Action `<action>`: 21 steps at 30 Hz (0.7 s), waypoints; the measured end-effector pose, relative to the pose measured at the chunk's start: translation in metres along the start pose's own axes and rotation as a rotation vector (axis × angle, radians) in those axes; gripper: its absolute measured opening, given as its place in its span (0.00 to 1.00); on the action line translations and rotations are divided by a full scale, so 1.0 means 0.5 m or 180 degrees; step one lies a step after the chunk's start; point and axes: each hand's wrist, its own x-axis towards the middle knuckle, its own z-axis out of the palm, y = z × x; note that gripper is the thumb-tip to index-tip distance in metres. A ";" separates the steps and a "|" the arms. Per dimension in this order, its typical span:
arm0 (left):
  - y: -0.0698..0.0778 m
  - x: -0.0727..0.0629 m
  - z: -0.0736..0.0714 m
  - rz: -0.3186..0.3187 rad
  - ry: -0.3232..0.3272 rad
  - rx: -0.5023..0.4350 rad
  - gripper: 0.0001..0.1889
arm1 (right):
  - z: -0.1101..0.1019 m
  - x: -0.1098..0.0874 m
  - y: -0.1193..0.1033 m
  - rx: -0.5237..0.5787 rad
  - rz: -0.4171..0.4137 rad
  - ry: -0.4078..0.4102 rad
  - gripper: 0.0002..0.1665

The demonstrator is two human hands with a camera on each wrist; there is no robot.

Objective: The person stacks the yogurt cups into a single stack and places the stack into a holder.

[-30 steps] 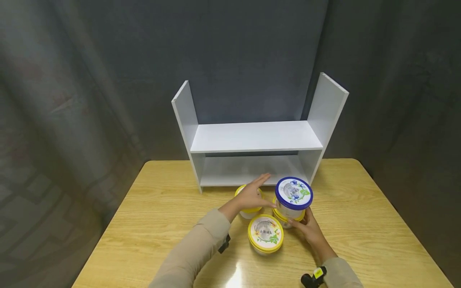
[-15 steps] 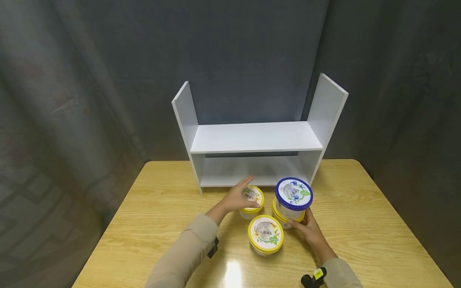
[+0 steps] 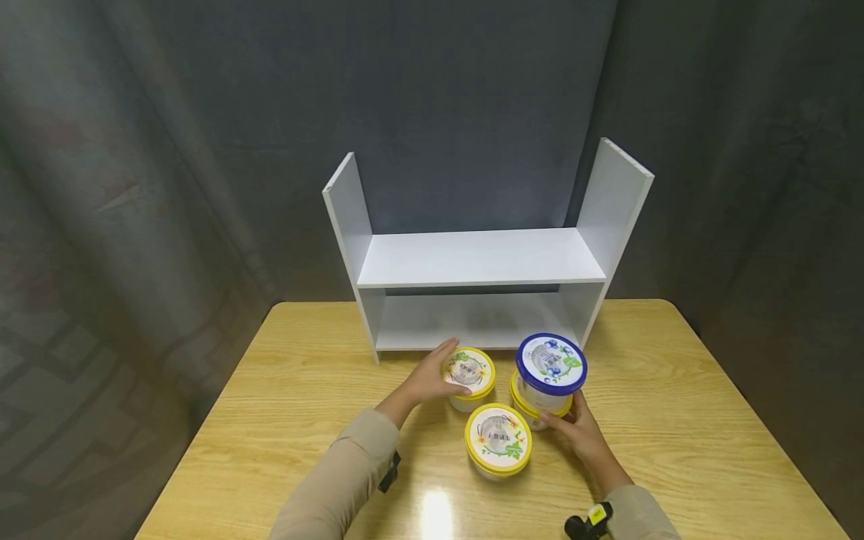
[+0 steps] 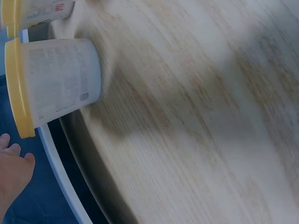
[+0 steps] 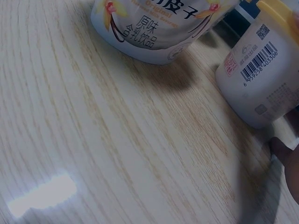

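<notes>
My left hand (image 3: 424,377) is at the left side of a yellow-lidded tub (image 3: 472,371), thumb and fingers spread about its lid. In the left wrist view, fingertips (image 4: 29,159) show a little apart from a tub's yellow lid (image 4: 19,88). My right hand (image 3: 586,436) grips the lower yellow-lidded tub (image 3: 526,415) of a two-tub stack, its thumb on the near side. On top of that stack sits a blue-lidded tub (image 3: 552,364) with blueberries pictured. A third yellow-lidded tub (image 3: 498,439) stands in front, between the hands.
Behind the tubs stands a white two-level shelf unit (image 3: 482,256) with tall side panels. Its lower board (image 3: 472,319) is close behind the left tub and the stack. All stand on a light wooden table (image 3: 304,390), with grey curtains (image 3: 472,112) behind.
My left hand has moved left from beside the blue-lidded tub, over the left yellow-lidded tub, to that tub's left side. The right hand and the tubs keep their places.
</notes>
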 end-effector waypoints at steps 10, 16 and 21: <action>-0.016 0.001 0.011 -0.0086 -0.0003 0.0028 0.52 | -0.003 0.001 -0.004 0.0103 0.0079 -0.0065 0.49; -0.026 0.003 0.019 -0.0043 0.0052 0.0007 0.51 | -0.004 0.000 -0.004 0.0100 0.0102 -0.0063 0.49; -0.033 0.003 0.025 -0.0088 0.0085 -0.0043 0.51 | -0.004 0.001 -0.004 0.0073 0.0116 -0.0064 0.50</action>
